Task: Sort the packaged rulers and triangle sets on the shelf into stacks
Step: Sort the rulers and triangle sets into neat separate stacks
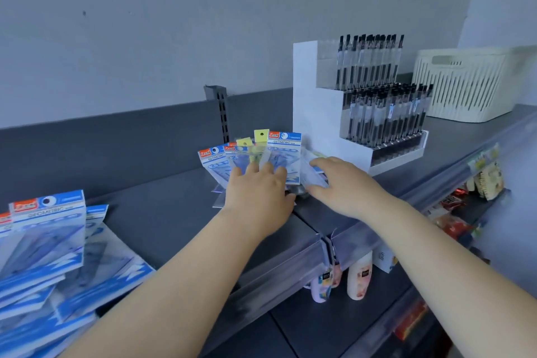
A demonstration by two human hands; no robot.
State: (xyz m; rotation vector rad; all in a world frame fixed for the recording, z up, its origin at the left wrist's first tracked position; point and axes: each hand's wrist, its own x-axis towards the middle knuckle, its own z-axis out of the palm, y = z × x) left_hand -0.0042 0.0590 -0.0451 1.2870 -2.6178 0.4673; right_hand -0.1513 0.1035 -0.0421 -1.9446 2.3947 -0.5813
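Note:
A fan of packaged sets stands tilted up in the middle of the dark shelf [162,212]: blue geometric triangle sets [283,151] mixed with yellow-tagged ruler packs [260,139]. My left hand [258,192] holds the fan from the front, its fingers spread over the packs. Beside it, my right hand [345,186] pinches a clear-wrapped pack [312,174] at the fan's right edge. A loose pile of blue geometric sets [49,244] lies at the near left of the shelf.
A white stepped display of black pens [374,102] stands just right of the fan. A cream slatted basket [465,84] sits at the far right. Bottles [359,279] and packaged goods fill the lower shelf.

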